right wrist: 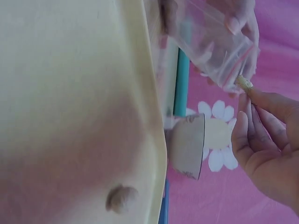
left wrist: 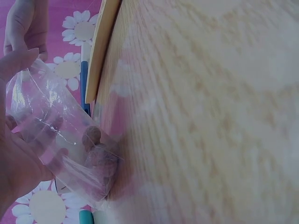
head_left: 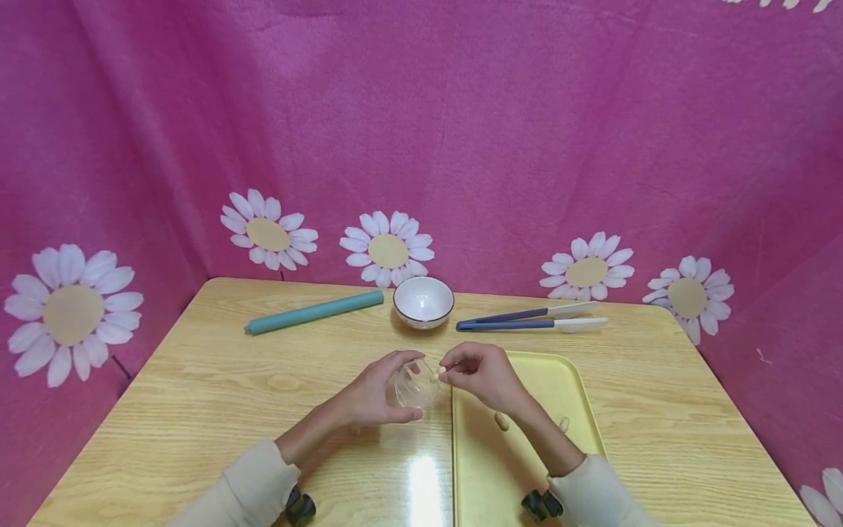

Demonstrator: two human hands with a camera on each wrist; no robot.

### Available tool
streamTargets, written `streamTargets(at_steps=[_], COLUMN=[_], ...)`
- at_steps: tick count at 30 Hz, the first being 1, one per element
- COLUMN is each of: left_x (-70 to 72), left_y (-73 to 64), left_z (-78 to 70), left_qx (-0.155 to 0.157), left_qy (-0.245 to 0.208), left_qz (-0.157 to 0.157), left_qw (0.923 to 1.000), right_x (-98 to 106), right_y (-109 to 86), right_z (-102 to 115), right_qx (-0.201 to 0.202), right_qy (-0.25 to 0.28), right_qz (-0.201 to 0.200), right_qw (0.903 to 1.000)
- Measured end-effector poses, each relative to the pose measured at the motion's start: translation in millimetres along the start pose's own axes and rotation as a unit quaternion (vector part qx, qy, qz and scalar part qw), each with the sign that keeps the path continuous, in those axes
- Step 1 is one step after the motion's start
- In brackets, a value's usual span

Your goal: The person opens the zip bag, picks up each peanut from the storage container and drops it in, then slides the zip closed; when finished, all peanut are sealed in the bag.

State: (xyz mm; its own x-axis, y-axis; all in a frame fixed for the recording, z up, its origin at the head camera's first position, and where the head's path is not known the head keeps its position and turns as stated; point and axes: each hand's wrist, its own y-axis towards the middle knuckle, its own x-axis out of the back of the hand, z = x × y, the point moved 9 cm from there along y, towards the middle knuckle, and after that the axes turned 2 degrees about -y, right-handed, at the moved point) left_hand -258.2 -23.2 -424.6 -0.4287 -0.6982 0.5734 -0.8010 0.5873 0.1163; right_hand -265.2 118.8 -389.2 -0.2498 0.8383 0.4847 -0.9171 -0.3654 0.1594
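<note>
My left hand (head_left: 375, 391) holds a clear plastic zip bag (head_left: 415, 386) upright, thumb on the near side and fingers on the far side. Several brownish peanuts (left wrist: 100, 158) lie in the bottom of the bag in the left wrist view. At the bag's mouth, my right hand (head_left: 486, 375) pinches a peanut (right wrist: 245, 83) between thumb and fingertips. Below my right forearm is a yellow tray (head_left: 477, 468), with a peanut (head_left: 502, 421) on either side of that forearm; the one farther right (head_left: 563, 424) is partly hidden.
Behind the hands stands a white bowl (head_left: 424, 301) with a dark rim. A teal stick-shaped thing (head_left: 315, 312) lies to its left, and blue-and-white tongs (head_left: 520, 322) to its right. A pink flowered cloth (head_left: 461, 146) surrounds the wooden table (head_left: 197, 395) at the back and sides.
</note>
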Motion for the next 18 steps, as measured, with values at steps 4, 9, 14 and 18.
streamTargets(at_steps=[4, 9, 14, 18], left_x=[1.0, 0.1, -0.2, -0.5], left_y=[-0.7, -0.3, -0.1, 0.4], left_z=[-0.2, 0.0, 0.5, 1.5], left_qx=[-0.005, -0.009, -0.009, -0.001], left_qy=[-0.001, 0.003, 0.01, 0.01], left_qz=[-0.003, -0.003, -0.002, 0.0], left_qw=[1.0, 0.9999, 0.9999, 1.0], right_x=[-10.6, -14.9, -4.3, 6.3], right_y=[0.6, -2.5, -5.7, -10.0], right_z=[0.2, 1.1, 0.5, -8.9], right_qx=[-0.011, -0.017, -0.008, -0.017], right_qy=[0.014, 0.019, -0.003, -0.011], right_qz=[0.018, 0.042, 0.035, 0.026], right_qw=[0.9997, 0.9988, 0.9993, 0.9995])
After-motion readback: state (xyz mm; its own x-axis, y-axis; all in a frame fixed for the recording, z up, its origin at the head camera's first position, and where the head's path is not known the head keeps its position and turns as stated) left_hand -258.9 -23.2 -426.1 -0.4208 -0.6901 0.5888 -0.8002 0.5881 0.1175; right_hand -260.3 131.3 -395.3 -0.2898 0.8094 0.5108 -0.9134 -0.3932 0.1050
